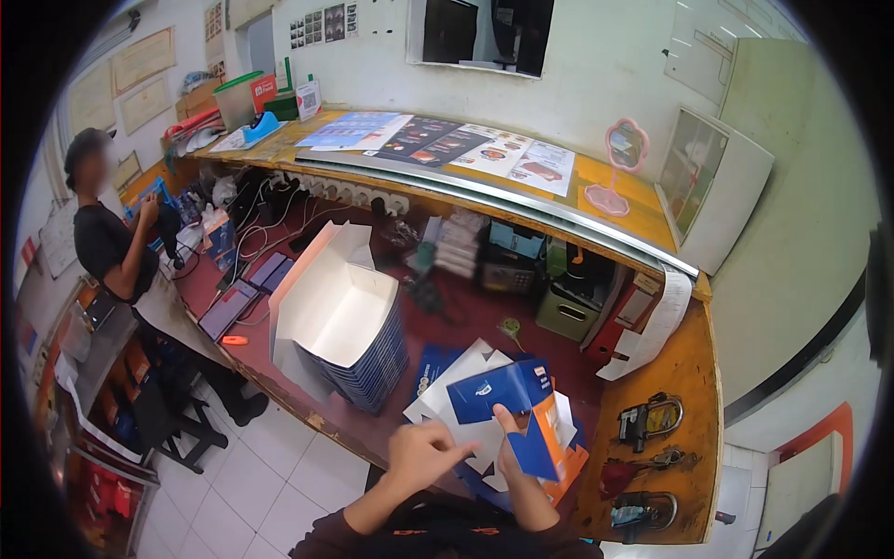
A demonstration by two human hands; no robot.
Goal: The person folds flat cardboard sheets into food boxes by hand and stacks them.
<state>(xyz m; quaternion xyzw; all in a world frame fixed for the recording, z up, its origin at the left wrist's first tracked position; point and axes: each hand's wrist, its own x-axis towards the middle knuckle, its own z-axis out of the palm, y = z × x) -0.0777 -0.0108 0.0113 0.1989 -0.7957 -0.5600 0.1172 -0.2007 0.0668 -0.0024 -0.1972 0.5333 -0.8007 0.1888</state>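
My right hand (512, 445) is closed on a blue and orange carton (498, 389), partly unfolded, with the thumb pressing on its blue face. Left of it, my left hand (426, 456) is raised with its fingers loosely bent and its thumb stretched toward the carton. Nothing shows in that hand. Under and around the held carton lie flat blue and white carton blanks (436, 406). Beyond my left hand stands a tall stack of nested blue boxes (368, 373), white inside, with the top one's flaps raised.
An orange marker (235, 341) and phones (228, 309) lie left of the stack. A tape roll (509, 326) is behind the blanks. Locks (643, 421) lie on the right ledge. A raised counter (596, 172) runs along the back. Another person (121, 233) stands at the left.
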